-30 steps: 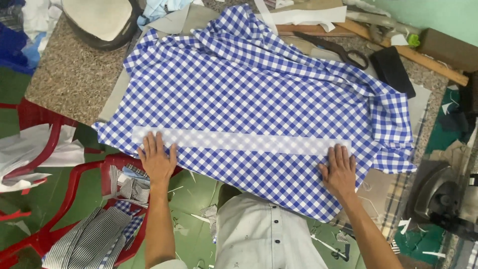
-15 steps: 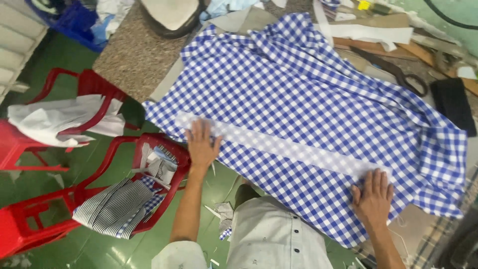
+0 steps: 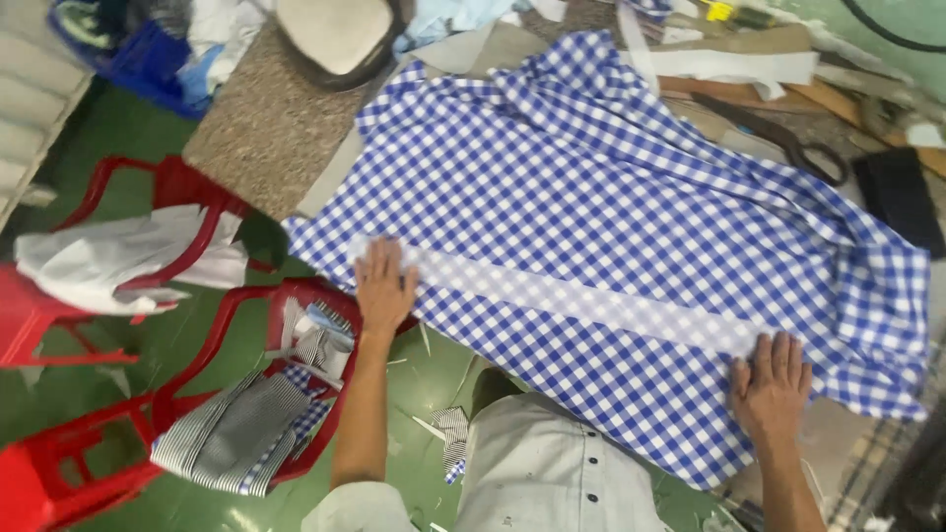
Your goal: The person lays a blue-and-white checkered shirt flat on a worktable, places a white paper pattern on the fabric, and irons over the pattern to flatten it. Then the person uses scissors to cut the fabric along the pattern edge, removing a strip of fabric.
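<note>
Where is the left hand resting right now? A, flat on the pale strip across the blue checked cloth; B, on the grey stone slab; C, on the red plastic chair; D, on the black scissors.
A: the left hand lies flat, fingers spread, on one end of the pale strip that runs across the blue checked cloth, while the right hand presses the cloth near the strip's other end.

The person wears a light grey button-front shirt (image 3: 552, 473) with small dark buttons in a vertical row at 6 o'clock. Both forearms are bare. The left hand (image 3: 382, 286) and right hand (image 3: 771, 389) carry no gloves.
</note>
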